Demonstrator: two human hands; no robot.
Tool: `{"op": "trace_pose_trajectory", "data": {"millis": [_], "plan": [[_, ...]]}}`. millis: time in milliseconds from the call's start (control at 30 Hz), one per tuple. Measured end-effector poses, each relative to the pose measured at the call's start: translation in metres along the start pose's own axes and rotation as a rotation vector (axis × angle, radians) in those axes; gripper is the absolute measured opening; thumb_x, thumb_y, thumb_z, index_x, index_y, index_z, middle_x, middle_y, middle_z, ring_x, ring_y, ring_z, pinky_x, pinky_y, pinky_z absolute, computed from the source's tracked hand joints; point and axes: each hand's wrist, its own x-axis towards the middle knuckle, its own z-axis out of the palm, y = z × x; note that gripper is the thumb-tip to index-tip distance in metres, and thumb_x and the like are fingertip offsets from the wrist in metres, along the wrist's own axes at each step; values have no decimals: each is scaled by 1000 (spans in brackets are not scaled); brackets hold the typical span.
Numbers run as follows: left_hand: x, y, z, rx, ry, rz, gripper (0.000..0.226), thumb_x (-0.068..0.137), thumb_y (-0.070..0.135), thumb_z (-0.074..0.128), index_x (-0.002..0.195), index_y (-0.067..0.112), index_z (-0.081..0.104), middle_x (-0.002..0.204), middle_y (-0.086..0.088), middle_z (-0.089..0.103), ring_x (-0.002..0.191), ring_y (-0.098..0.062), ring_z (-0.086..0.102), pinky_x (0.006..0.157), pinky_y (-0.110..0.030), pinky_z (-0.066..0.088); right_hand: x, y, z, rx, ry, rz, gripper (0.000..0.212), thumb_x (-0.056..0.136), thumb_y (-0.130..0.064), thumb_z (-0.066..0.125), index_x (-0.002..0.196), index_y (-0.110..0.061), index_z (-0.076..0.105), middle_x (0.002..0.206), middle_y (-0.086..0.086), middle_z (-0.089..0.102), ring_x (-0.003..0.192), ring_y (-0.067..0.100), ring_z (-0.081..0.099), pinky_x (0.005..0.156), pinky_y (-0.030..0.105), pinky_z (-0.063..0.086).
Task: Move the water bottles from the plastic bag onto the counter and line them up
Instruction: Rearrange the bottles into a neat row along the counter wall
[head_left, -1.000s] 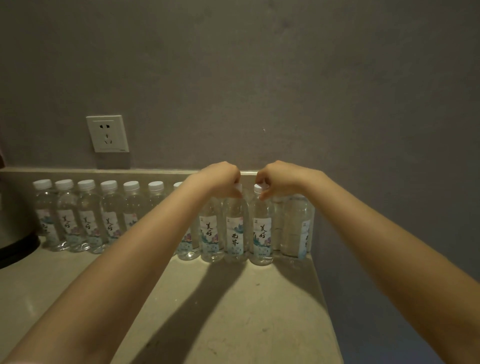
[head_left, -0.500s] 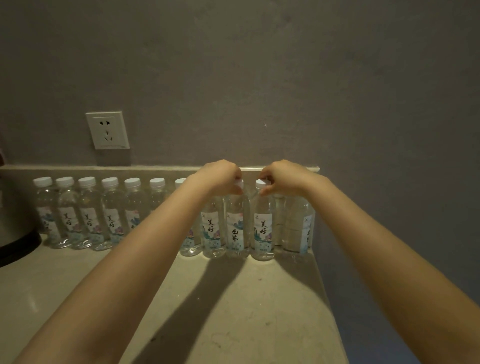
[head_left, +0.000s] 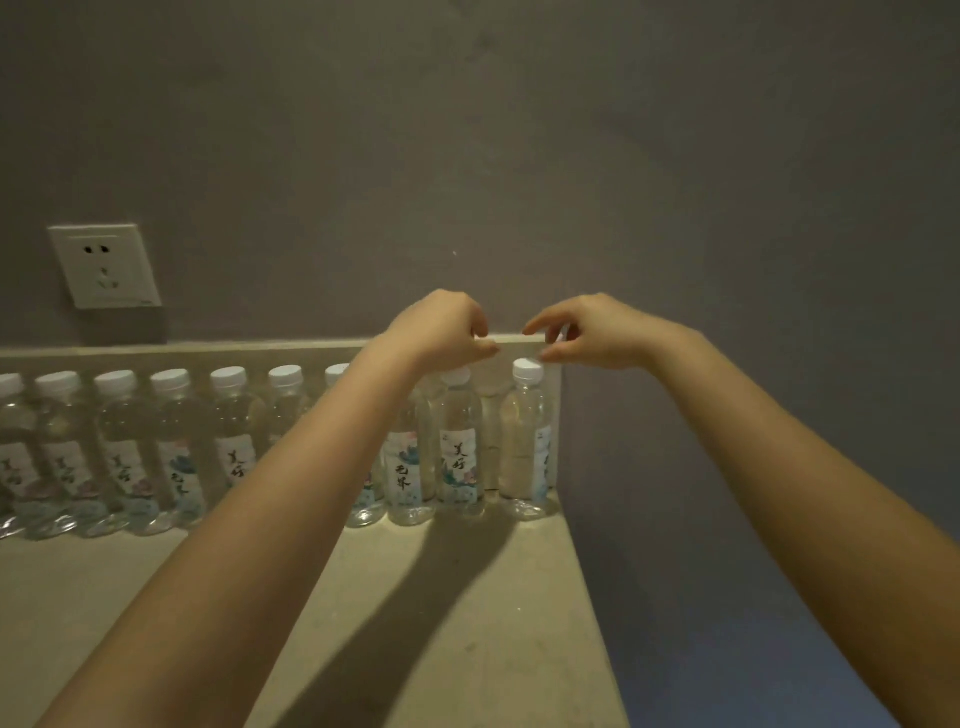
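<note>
Water bottles (head_left: 234, 441) stood upright in one row along back of tabletop (head_left: 467, 597), side by side. Left hand (head_left: 441, 332) hung just above one cap, right hand (head_left: 592, 332) just above end bottle (head_left: 527, 441). Both grips loose, fingers half-curled, holding nothing. Wall socket (head_left: 106, 265) off left.

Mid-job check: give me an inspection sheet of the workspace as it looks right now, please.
Surface: beige counter, bare in front of the row; its right edge drops off just past the end bottle.
Job's things: water bottles upright, white-capped, in a row along the backsplash; plastic bag not in view.
Clutter: nothing seen.
Grippers: left hand loosely curled above the row; right hand with fingers spread above the end bottle; neither grips a bottle.
Cables: nothing seen.
Surroundings: grey wall; wall socket, nothing plugged in.
</note>
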Motion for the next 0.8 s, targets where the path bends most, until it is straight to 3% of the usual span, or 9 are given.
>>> {"op": "trace_pose_trajectory", "data": {"millis": [67,167,333,433,500,633,800], "plan": [[3,-1,13,44,-101,-38,28,83,40,64,79,13,70,77,-3,67,74,-22,61,68,-33,53,-1,7,11,8,-85,7,40,87,-37,65,126,-32,60,108,-5,65,96,12,57,89,25,44],[2,-10,21,50,-140,-61,37,78,31,66,53,11,50,56,-6,48,59,-25,45,55,-29,36,4,9,22,-19,-115,-14,44,88,-29,65,132,-26,56,109,-1,64,92,12,55,84,22,41],[2,-21,16,49,-144,-50,17,75,22,69,76,5,70,73,-18,59,64,-21,43,59,-30,40,15,2,22,-43,-126,-20,42,88,-28,66,129,-24,59,94,-3,58,86,16,55,77,26,43],[3,-19,19,55,-139,-32,20,76,22,70,75,2,68,67,-13,52,62,-21,41,58,-30,37,17,-3,29,-71,-104,-13,37,90,-33,63,124,-18,59,91,-3,57,86,18,55,74,29,42],[4,-20,21,61,-120,-26,20,77,23,70,75,3,69,70,-18,58,62,-22,43,59,-33,42,16,-7,37,-135,-45,-3,36,91,-41,59,117,-15,57,98,0,59,90,20,54,74,35,44],[5,-24,23,48,-91,-17,18,76,24,70,78,7,71,79,-19,66,65,-23,48,67,-37,50,15,-10,50,-98,-4,-7,36,91,-47,55,110,-17,52,95,-4,54,87,18,52,67,32,39],[7,-24,25,45,-92,-25,18,75,23,69,75,5,70,75,-21,62,61,-22,42,58,-31,40,5,0,54,171,4,83,55,81,-55,65,121,-20,51,105,-5,59,97,15,57,82,32,49]]}}
